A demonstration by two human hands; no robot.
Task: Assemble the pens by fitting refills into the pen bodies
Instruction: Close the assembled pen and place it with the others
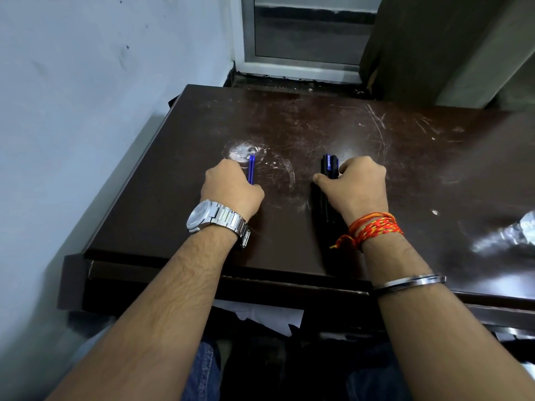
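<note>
From the head view, the left hand (231, 185) is curled around a pair of blue refills (251, 169), their ends sticking out past the knuckles over the dark bench (376, 134). The right hand (357, 185) is clenched on a bundle of dark pen bodies (330, 166) that reaches back along the wrist. Nothing looks fitted yet; this seems the gathering step. Next, one refill must be singled out and lined up with one body's open end.

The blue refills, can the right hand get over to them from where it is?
Probably yes: bare table lies between the right hand and the blue refills, though that hand already holds pen bodies.
</note>
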